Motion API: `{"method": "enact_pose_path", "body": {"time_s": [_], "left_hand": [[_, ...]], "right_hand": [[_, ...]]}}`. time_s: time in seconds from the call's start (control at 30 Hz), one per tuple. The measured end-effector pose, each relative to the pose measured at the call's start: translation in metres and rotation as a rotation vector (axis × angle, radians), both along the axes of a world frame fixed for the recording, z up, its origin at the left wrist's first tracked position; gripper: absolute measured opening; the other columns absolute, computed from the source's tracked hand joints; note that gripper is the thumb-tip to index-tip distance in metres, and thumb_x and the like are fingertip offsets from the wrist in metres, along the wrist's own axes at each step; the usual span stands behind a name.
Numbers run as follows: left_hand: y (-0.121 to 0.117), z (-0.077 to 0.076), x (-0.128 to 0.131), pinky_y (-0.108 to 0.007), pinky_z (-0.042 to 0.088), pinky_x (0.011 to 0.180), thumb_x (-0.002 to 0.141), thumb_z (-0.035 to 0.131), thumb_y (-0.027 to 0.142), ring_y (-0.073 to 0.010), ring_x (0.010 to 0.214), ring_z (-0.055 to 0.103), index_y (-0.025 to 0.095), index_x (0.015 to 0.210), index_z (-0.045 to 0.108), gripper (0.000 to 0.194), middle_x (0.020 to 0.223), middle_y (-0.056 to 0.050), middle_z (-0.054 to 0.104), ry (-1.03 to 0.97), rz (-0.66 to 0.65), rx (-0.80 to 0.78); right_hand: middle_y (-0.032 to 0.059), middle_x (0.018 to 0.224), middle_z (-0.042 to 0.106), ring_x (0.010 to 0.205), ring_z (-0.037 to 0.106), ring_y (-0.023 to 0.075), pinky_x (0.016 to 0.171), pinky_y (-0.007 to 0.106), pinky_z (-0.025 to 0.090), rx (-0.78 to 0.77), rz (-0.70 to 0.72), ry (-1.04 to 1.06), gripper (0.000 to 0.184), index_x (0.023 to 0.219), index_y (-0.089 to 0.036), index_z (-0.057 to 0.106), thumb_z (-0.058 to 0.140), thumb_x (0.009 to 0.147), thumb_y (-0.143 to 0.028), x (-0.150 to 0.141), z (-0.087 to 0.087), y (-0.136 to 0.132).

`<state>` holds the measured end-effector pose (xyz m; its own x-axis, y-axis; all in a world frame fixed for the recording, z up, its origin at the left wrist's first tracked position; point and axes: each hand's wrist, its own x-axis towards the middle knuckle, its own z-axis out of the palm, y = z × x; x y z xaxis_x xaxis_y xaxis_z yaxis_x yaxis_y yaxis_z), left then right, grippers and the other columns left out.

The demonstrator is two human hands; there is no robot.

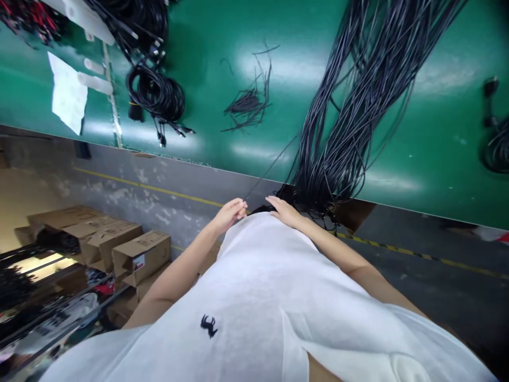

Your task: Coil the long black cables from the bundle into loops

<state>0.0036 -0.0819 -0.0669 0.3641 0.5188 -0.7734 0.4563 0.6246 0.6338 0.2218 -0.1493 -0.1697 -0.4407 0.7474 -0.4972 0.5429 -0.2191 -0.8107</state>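
Observation:
My left hand [231,213] is pinched on the end of a thin black cable [274,162], which runs up and right to the table edge. Beside it, in front of my body, my right hand [285,212] has its fingers stretched out, with nothing visible in them. Right of my right hand, a thick bundle of black cables [361,106] lies across the green table [207,79] and hangs over its front edge. A small heap of short black cable pieces [246,103] lies on the table ahead of my left hand.
Coiled black cables [156,93] and a white paper sheet [68,93] lie on the table's left part. Another coil [497,143] is at the far right. Cardboard boxes [141,254] stand behind me on the left, by a rack with mixed items.

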Motion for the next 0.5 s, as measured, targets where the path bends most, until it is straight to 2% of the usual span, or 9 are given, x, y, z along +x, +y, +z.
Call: {"method": "enact_pose_path", "body": {"time_s": [0.07,0.13,0.2,0.27,0.3,0.33,0.4,0.43,0.5], "left_hand": [[-0.003,0.017,0.014,-0.027,0.046,0.071,0.09,0.056,0.052,-0.0078,0.054,0.044,0.017,0.094,0.055,0.034,0.06,0.007,0.046,-0.18,0.014,-0.019],[-0.006,0.022,0.035,-0.029,0.047,0.078,0.09,0.06,0.045,-0.0101,0.065,0.054,0.017,0.101,0.058,0.03,0.069,0.002,0.056,-0.351,0.011,0.004],[-0.009,0.017,0.05,-0.031,0.047,0.088,0.088,0.064,0.043,-0.0134,0.083,0.062,0.018,0.111,0.059,0.034,0.088,-0.003,0.066,-0.459,0.037,0.07],[-0.013,0.004,0.049,-0.034,0.044,0.099,0.083,0.07,0.041,-0.0178,0.106,0.063,0.021,0.124,0.054,0.048,0.116,-0.008,0.066,-0.499,0.104,0.151],[-0.016,-0.003,0.042,-0.035,0.042,0.103,0.081,0.071,0.04,-0.0198,0.115,0.06,0.022,0.13,0.051,0.056,0.128,-0.01,0.062,-0.486,0.134,0.194],[-0.021,-0.012,0.03,-0.036,0.041,0.106,0.081,0.071,0.04,-0.0211,0.121,0.057,0.023,0.133,0.049,0.059,0.136,-0.011,0.058,-0.451,0.16,0.23],[-0.037,-0.029,0.002,-0.039,0.041,0.106,0.084,0.065,0.039,-0.022,0.121,0.058,0.021,0.134,0.049,0.055,0.136,-0.012,0.058,-0.344,0.209,0.255],[-0.047,-0.037,-0.011,-0.04,0.042,0.105,0.086,0.061,0.038,-0.0217,0.117,0.06,0.02,0.131,0.051,0.049,0.132,-0.013,0.061,-0.286,0.224,0.239],[-0.071,-0.051,-0.027,-0.04,0.044,0.102,0.087,0.057,0.033,-0.02,0.109,0.063,0.018,0.123,0.056,0.039,0.123,-0.012,0.066,-0.192,0.229,0.171]], "right_hand": [[0.0107,0.152,0.043,0.138,0.041,0.0245,0.114,0.039,0.033,-0.006,0.013,-0.047,0.05,0.141,-0.021,0.053,0.06,0.093,-0.031,-0.013,-0.006,0.007],[0.0122,0.133,0.06,0.128,0.05,0.0259,0.108,0.039,0.037,-0.035,0.011,-0.103,0.034,0.12,-0.02,0.067,0.06,0.092,-0.037,-0.018,-0.015,0.01],[0.0122,0.105,0.07,0.109,0.06,0.0241,0.098,0.035,0.042,-0.079,-0.026,-0.163,0.027,0.094,-0.017,0.071,0.059,0.092,-0.041,-0.012,-0.022,0.001],[0.0098,0.081,0.068,0.086,0.063,0.0196,0.084,0.03,0.047,-0.12,-0.107,-0.243,0.042,0.077,-0.016,0.066,0.047,0.097,-0.049,0.007,-0.021,-0.023],[0.0083,0.072,0.065,0.075,0.061,0.0176,0.077,0.028,0.048,-0.132,-0.163,-0.289,0.052,0.071,-0.017,0.061,0.036,0.1,-0.054,0.021,-0.015,-0.04],[0.0072,0.066,0.061,0.067,0.058,0.0161,0.071,0.028,0.048,-0.133,-0.226,-0.336,0.061,0.067,-0.018,0.055,0.023,0.101,-0.058,0.037,-0.005,-0.059],[0.0051,0.059,0.052,0.058,0.051,0.0141,0.067,0.028,0.048,-0.112,-0.339,-0.426,0.07,0.061,-0.021,0.041,-0.003,0.099,-0.06,0.07,0.029,-0.098],[0.0036,0.057,0.048,0.056,0.048,0.0133,0.069,0.029,0.05,-0.084,-0.395,-0.445,0.07,0.061,-0.022,0.036,-0.009,0.097,-0.061,0.085,0.051,-0.116],[0.0004,0.054,0.04,0.055,0.045,0.0121,0.077,0.031,0.052,0.024,-0.542,-0.352,0.068,0.061,-0.022,0.031,-0.006,0.096,-0.067,0.105,0.097,-0.14]]}}
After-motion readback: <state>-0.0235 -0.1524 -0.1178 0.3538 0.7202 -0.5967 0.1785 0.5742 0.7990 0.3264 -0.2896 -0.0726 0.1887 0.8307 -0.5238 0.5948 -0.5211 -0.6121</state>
